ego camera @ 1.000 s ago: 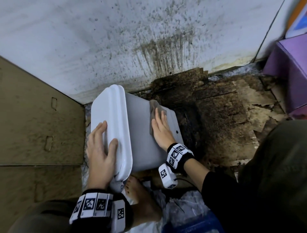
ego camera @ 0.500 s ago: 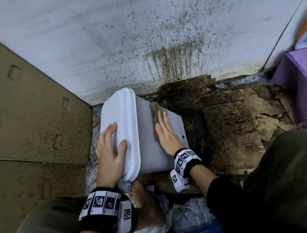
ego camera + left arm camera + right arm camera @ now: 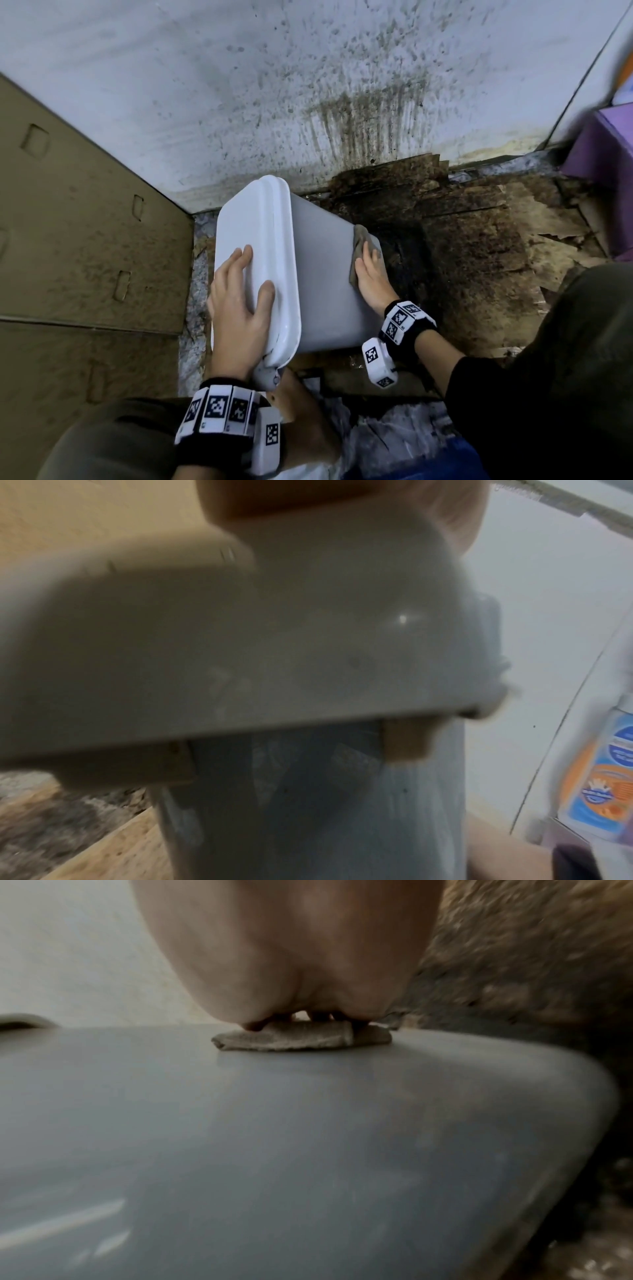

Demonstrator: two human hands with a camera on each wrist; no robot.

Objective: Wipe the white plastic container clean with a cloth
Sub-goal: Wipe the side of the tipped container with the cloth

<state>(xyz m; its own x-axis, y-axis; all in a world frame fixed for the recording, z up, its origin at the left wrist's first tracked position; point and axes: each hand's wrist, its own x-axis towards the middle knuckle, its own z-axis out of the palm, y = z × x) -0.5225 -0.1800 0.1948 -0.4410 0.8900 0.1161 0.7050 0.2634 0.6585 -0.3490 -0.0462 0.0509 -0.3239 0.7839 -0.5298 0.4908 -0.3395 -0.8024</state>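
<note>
Bare foot (image 3: 305,425) nearest, at bottom centre of head view, just below the latch corner of the lid. Marker wristbands on both wrists, dark sleeves behind them.

Left hand (image 3: 239,301) flat on the lid (image 3: 255,240), fingers straight and spread, thumb out toward the lid's raised rim; palm pressing, nothing clutched. Left wrist view mostly blurred lid edge (image 3: 240,647) close up, with container wall below it.

White plastic container (image 3: 325,284) lying on its side on the floor, lid on and facing left toward the cardboard, base end pointing right. Near end close to the foot, far end close to the wall. Broad side wall facing up.

Right hand (image 3: 371,277) flat on that upward side, near the base-end edge, fingers straight and together, pressing the cloth (image 3: 359,246) against the plastic. Cloth grey-brown, folded, sticking out past the fingertips. Right wrist view: cloth (image 3: 301,1039) sandwiched between fingers (image 3: 284,961) and container wall (image 3: 274,1150), lying flat, not bunched in a fist.

Cardboard panels (image 3: 85,257) upright on the left. Floor right of the container covered in dark, stained, torn cardboard (image 3: 479,257). Purple box (image 3: 603,164) at far right edge. Beyond, white wall (image 3: 239,85) speckled with dark spots and brown streaks above the container.
</note>
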